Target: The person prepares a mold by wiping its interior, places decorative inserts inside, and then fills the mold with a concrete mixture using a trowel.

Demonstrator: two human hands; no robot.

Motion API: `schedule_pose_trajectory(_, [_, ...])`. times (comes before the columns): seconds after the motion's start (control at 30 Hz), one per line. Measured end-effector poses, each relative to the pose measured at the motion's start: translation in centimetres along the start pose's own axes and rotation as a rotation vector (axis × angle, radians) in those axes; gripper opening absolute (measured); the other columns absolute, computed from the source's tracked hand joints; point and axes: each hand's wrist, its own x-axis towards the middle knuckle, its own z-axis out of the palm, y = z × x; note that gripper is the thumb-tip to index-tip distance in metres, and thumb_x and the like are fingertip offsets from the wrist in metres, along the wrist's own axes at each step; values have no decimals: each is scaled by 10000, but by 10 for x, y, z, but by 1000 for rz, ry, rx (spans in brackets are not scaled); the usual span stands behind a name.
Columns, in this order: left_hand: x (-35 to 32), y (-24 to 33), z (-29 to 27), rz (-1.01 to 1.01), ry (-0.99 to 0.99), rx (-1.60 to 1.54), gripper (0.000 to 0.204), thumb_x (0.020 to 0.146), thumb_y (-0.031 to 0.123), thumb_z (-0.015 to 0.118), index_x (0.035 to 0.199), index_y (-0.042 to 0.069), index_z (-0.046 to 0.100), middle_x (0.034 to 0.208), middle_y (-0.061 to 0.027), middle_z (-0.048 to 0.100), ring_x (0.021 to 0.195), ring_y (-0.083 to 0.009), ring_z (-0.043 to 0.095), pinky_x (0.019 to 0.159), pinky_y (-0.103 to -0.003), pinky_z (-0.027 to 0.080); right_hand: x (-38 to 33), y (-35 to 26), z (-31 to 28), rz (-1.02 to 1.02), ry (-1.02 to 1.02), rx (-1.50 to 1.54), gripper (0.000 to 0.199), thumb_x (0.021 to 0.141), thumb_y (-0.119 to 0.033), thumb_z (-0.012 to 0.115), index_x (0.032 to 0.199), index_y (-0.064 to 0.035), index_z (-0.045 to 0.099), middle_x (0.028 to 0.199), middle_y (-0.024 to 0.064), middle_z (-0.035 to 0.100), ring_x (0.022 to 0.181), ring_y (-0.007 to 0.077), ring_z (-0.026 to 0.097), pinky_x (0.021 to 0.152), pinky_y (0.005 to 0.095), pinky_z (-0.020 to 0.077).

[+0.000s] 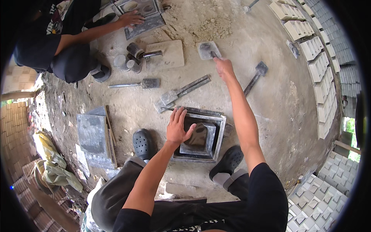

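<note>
Between my feet stands a square metal mould (220, 133) with a raised, dark-topped inner block (199, 135). My left hand (178, 127) rests on the mould's far left side, its fingers stretched out and thumb apart, holding nothing. Out ahead and to the right, my right hand (224, 69) is closed around the handle of a flat square trowel (205, 50). The trowel's plate is at the floor beside loose grey-brown powder (210, 31). Just beyond the mould, long metal bars (193, 86) lie at a slant.
At upper left a co-worker's hand (131, 19) lies on another mould (145, 29). Metal cylinders (121, 62) stand beside a pale board (170, 58). Long-handled tools lie left (150, 83) and right (261, 69). Flat plates (92, 131) are stacked left; cast blocks (324, 92) line the right.
</note>
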Motion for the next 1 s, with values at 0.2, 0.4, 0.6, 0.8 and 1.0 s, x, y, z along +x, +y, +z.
schedule_pose_trajectory(0.2, [5, 16, 8, 9, -26, -41, 666, 837, 431, 663, 1338, 37, 471, 1425, -137, 441, 1356, -395, 355, 1044, -464, 414, 80, -3, 13, -74, 100, 65, 249, 910, -264, 630, 851, -22, 629, 556, 2, 455, 393, 106, 351, 368, 306, 255])
schedule_pose_trajectory(0.4, [0, -3, -3, -11, -4, 21, 664, 836, 412, 674, 1345, 42, 463, 1422, -141, 438, 1358, -393, 355, 1042, -466, 415, 48, -14, 27, -329, 215, -499, 390, 861, -337, 607, 1093, -34, 689, 959, 259, 688, 999, 421, 647, 866, 487, 513])
schedule_pose_trajectory(0.6, [3, 12, 4, -18, -30, -30, 677, 841, 420, 663, 1355, 33, 454, 1428, -152, 430, 1362, -396, 346, 1069, -466, 382, 32, -30, -19, -534, 356, -916, 353, 890, -291, 596, 1190, -114, 656, 941, 219, 693, 922, 392, 668, 817, 478, 536])
schedule_pose_trajectory(0.8, [1, 9, 4, -23, -28, -20, 687, 840, 430, 658, 1358, 28, 452, 1431, -153, 427, 1360, -397, 346, 1083, -465, 365, 19, -35, -16, -555, 408, -863, 414, 882, -297, 609, 1263, -135, 623, 946, 216, 689, 920, 379, 668, 804, 468, 539])
schedule_pose_trajectory(1.0, [2, 13, 5, -5, -22, -33, 687, 831, 429, 668, 1352, 37, 455, 1423, -150, 434, 1359, -397, 348, 1067, -467, 384, 22, -17, -1, -463, 299, -707, 452, 883, -335, 610, 1315, -204, 593, 971, 230, 689, 942, 399, 659, 833, 465, 528])
